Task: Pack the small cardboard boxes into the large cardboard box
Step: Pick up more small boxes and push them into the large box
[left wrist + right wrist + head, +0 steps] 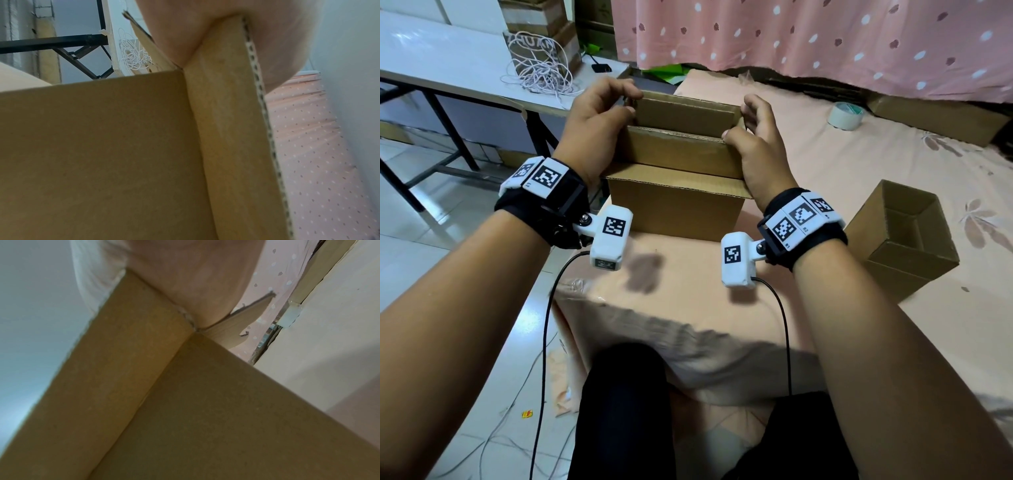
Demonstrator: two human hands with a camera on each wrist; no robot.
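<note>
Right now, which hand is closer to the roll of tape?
The right hand. It holds the right end of the cardboard box, on the side where the tape roll lies; the left hand holds the far end.

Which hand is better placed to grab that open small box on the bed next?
Right, probably. The open small box sits on the bed beside the right hand. The left hand holds the far side of the large box, so it would have to cross over.

A bed (842, 164) covered by a peach floral sheet (688, 274) is seen. Directly on it are set an open cardboard box (674, 202), a second open box (904, 240) near its right, and a tape roll (846, 115) farther back.
</note>
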